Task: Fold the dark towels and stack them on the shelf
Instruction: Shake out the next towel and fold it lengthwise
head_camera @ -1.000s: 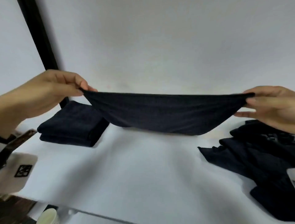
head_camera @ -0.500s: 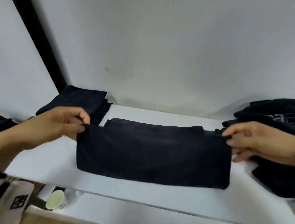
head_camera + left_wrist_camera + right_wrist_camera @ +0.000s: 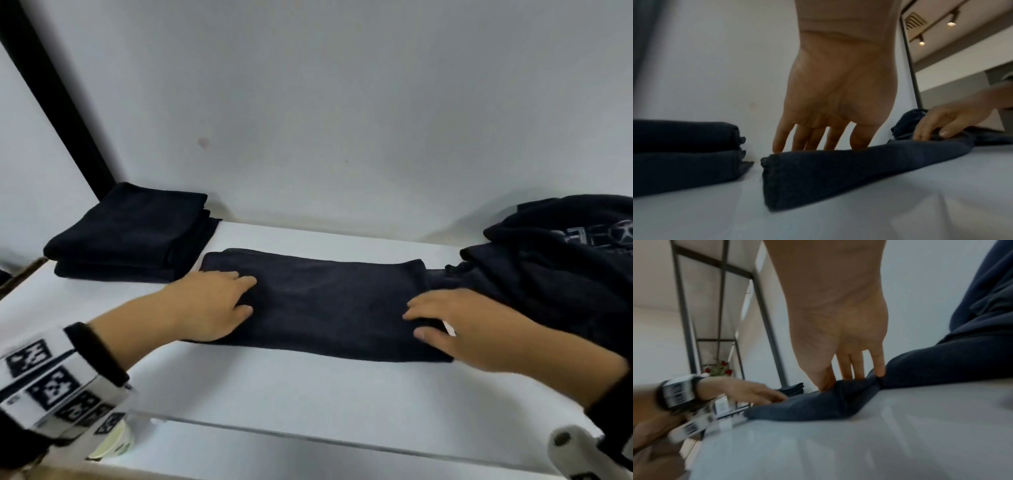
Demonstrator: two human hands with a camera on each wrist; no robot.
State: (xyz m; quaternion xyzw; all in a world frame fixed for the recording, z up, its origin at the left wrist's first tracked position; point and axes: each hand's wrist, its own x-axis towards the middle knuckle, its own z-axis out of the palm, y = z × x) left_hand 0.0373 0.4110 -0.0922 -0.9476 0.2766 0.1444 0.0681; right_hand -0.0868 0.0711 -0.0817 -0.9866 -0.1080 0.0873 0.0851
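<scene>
A dark towel [image 3: 329, 308] folded into a long strip lies flat across the middle of the white shelf [image 3: 308, 394]. My left hand [image 3: 219, 301] rests palm down on its left end, fingers straight; the left wrist view shows those fingers [image 3: 818, 138] touching the top of the towel [image 3: 838, 170]. My right hand [image 3: 455, 322] presses flat on the right end, its fingers [image 3: 857, 366] straight on the towel [image 3: 828, 402]. A stack of folded dark towels [image 3: 130, 236] sits at the back left of the shelf.
A heap of unfolded dark cloth [image 3: 555, 260] with a pale print lies at the right, touching the strip's right end. A black post [image 3: 54, 102] rises behind the folded stack. A white wall [image 3: 342, 102] backs the shelf. A pale cup [image 3: 113, 442] stands below the shelf's front edge.
The towel was held stretched in the air by both hands, then was lowered and folded onto the shelf. Both hands have let go of its corners and now lie flat on it.
</scene>
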